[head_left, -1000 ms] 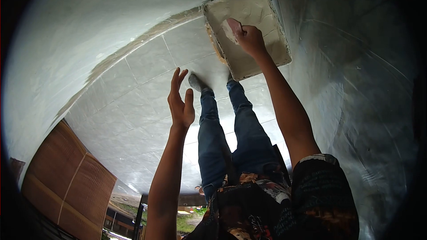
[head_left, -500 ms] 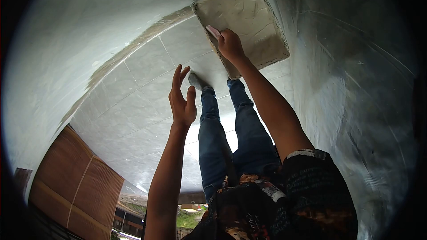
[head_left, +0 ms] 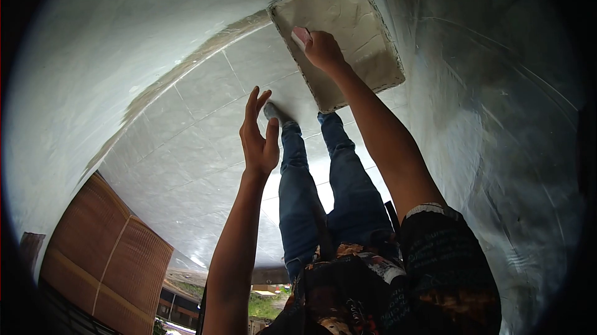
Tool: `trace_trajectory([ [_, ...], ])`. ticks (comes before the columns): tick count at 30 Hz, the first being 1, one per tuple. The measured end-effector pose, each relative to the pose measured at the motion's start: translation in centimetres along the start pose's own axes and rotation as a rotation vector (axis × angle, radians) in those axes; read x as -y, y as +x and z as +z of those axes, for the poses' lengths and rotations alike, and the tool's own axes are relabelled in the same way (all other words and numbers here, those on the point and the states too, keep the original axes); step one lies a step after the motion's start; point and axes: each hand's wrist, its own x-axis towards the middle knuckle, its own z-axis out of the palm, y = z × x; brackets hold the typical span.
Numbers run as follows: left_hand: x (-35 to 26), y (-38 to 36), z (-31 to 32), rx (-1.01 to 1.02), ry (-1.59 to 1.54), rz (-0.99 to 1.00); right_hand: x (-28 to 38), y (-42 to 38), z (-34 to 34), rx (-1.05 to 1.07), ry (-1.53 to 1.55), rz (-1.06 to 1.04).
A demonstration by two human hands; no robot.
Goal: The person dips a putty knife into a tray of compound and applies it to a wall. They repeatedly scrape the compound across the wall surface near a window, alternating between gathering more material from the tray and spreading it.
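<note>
My right hand (head_left: 324, 50) is closed around a small flat pink piece (head_left: 301, 37), its exact kind unclear. Hand and piece are over the left part of a shallow rectangular tray (head_left: 381, 29) with a dark, chipped rim. A beige-grey paste (head_left: 339, 13) coats the inside of the tray, ridged toward the far end and smoother nearer me. To the left, my left hand (head_left: 259, 142) is raised above the floor, thumb apart from the fingers, with nothing in it.
Grey tiled floor (head_left: 199, 130) stretches below. A pale wall (head_left: 124, 43) curves along the left, a grey, smeared surface (head_left: 485, 123) along the right. My shoe (head_left: 275, 112) is just left of the tray's near corner. Brown slatted blinds (head_left: 106, 248) hang at lower left.
My right hand has turned slightly, so more of the pink piece's flat face shows. My left hand has shifted a little to the right, still spread.
</note>
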Motion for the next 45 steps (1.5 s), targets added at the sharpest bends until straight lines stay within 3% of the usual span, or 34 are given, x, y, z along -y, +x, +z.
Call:
trace_trajectory([
  [5, 0.3, -0.2, 0.1, -0.001, 0.002, -0.013, -1.9, 0.7, -0.6, -0.226, 0.073, -0.095],
  [7, 0.4, -0.2, 0.2, 0.002, -0.005, -0.017, -1.7, 0.6, -0.5, -0.109, 0.154, -0.030],
  [13, 0.7, -0.2, 0.1, 0.005, 0.021, -0.004, -1.6, 1.4, 1.2, -0.102, 0.082, 0.021],
  [19, 1.1, -0.1, 0.0, -0.011, 0.000, 0.021, -1.8, 2.6, 0.8, 0.020, 0.126, -0.073],
  [23, 1.0, -0.3, 0.2, -0.004, 0.005, 0.002, -2.7, 2.6, -0.2, 0.138, 0.120, -0.015],
  [25, 0.9, -0.5, 0.2, 0.000, 0.003, -0.009, -4.2, 2.3, -0.2, 0.280, 0.206, 0.073],
  [29, 1.0, -0.5, 0.4, 0.002, -0.001, -0.023, -7.5, -0.5, -0.5, 0.268, 0.222, 0.006],
  [31, 0.9, -0.5, 0.4, 0.000, -0.003, -0.027, -9.3, -1.6, -0.3, 0.339, 0.600, 0.048],
  [32, 0.9, -0.5, 0.3, 0.002, -0.001, -0.028, -9.7, -2.0, -0.6, 0.340, 0.600, 0.048],
  [34, 0.9, -0.4, 0.1, 0.003, 0.004, -0.031, -9.6, -2.9, -1.4, 0.298, 0.925, 0.268],
  [35, 0.8, -0.4, 0.1, 0.005, 0.007, -0.030, -9.2, -2.6, -1.4, 0.300, 0.928, 0.270],
  [40, 0.9, -0.7, 0.2, 0.022, 0.020, -0.025, -6.5, -0.4, -1.4, 0.056, 0.295, 0.128],
  [45, 1.0, -1.0, 0.1, 0.012, 0.019, -0.008, -4.3, 2.8, 2.0, 0.040, 0.250, 0.116],
])
